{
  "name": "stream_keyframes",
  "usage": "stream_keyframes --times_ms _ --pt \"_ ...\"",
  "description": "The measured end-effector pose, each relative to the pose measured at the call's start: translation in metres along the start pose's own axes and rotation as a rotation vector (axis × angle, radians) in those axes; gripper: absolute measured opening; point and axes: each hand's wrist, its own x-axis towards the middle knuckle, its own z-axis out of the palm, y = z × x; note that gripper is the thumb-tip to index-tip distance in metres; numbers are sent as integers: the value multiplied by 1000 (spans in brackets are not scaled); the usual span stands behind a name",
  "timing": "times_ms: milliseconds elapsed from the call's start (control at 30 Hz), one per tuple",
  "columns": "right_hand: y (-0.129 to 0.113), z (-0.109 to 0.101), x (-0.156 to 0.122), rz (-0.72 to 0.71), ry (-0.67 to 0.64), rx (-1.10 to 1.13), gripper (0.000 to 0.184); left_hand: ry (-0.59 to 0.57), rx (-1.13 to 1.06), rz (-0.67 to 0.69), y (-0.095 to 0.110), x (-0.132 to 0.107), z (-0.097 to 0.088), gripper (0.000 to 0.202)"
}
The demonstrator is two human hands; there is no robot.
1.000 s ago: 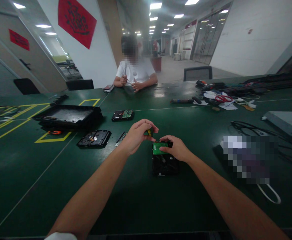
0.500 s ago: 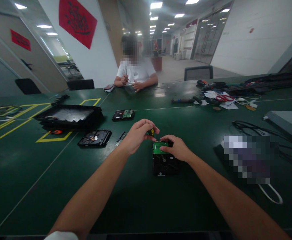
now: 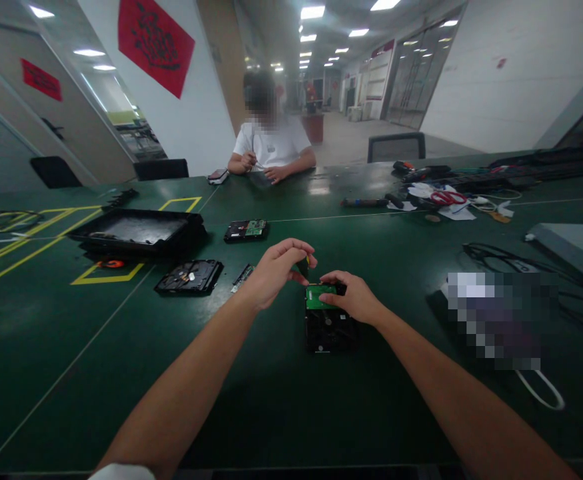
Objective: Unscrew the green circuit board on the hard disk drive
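In front of me a black hard drive [image 3: 330,333] lies on the green table, with a green circuit board [image 3: 315,297] across its far half. My left hand [image 3: 280,272] is closed, its fingers pinching the small black-and-yellow handle of a screwdriver [image 3: 304,266] above the drive's far left corner. The tool's tip cannot be made out. My right hand [image 3: 354,297] grips the far right side of the drive, thumb over the board and fingers around the far edge. Left of my left hand lies a small narrow metal-and-black part [image 3: 242,277].
Another hard drive [image 3: 190,277] and a black tray [image 3: 136,230] are to the left. A drive with an exposed board [image 3: 246,230] lies farther back. Cables [image 3: 511,257] and a grey box [image 3: 571,243] occupy the right. A person [image 3: 274,147] sits across the table.
The screwdriver handle has turned a little between my left fingers, showing less yellow. My right hand stays on the drive. Across the table, the person's hand has lowered slightly.
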Motion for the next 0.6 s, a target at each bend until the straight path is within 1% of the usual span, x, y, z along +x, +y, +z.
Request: stream_keyframes --times_ms 167,400,500,600 --pt "1 -1 0 4 -3 -25 38 3 -77 -5 -3 1 0 14" --pt "-1 -1 0 16 -7 -9 36 34 71 50 0 2 -2 17" --pt "-1 -1 0 16 -8 -7 36 12 89 41 0 2 -3 18" --pt "-1 -1 0 16 -12 -3 36 -28 52 11 -1 1 -3 18"
